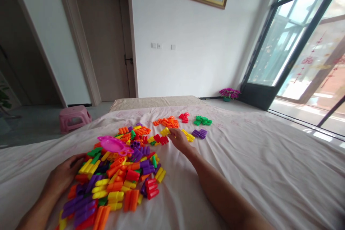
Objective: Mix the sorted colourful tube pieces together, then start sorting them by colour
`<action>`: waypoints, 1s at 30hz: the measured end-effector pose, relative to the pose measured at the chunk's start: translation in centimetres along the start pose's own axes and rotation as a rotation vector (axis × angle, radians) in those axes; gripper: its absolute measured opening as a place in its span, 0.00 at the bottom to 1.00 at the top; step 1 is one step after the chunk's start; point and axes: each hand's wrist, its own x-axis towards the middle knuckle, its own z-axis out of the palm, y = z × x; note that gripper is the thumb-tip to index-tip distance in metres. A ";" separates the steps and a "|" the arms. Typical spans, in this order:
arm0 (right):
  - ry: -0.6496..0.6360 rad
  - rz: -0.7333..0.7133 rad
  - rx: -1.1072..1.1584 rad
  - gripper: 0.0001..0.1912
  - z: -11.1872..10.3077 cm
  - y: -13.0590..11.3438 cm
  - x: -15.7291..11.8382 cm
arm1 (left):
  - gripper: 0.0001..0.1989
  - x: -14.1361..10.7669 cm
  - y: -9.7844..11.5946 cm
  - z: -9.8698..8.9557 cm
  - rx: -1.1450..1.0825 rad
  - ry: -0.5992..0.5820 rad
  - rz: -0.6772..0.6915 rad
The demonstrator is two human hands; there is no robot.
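A large mixed pile of plastic tube-shaped building blocks [115, 187] in red, orange, yellow, green and purple lies on the cloth. On its upper part rests a pink plastic plate-like piece [114, 146]. My left hand [63, 172] rests against the pile's left edge, fingers apart and curved, with nothing visibly held. Farther off, my right hand [179, 138] pinches a yellow block [165, 132] just above some red blocks [161, 139]. Around it are small single-colour groups: orange blocks [168, 122], red blocks [184, 117], green blocks [203, 120], purple blocks [199, 133] and yellow blocks [188, 136].
The wrinkled pale cloth [256, 158] covers a broad surface. A pink stool [74, 118] stands on the floor at left. Beyond are a door [104, 43], a potted plant with magenta flowers [229, 93] and a glass door [277, 43] on the right.
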 end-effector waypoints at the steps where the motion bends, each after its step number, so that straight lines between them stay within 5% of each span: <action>1: -0.016 0.038 -0.022 0.06 -0.8 0.6 0.2 | 0.26 0.0 0.0 0.0 0.001 0.000 0.001; 8: -0.153 0.277 0.120 0.11 -3.4 3.5 0.2 | 0.26 0.4 -0.1 0.0 -0.001 0.000 0.007; 16: -0.192 0.238 0.596 0.14 -2.3 0.7 -0.1 | 0.25 0.0 0.4 -0.2 0.013 0.003 0.004; 22: -0.174 0.295 0.382 0.13 -2.3 2.3 0.2 | 0.27 -0.2 0.7 -0.4 0.033 0.000 -0.007; 30: -0.214 0.509 -0.137 0.08 -6.8 3.9 0.6 | 0.25 -0.3 0.9 -0.3 0.008 0.001 -0.015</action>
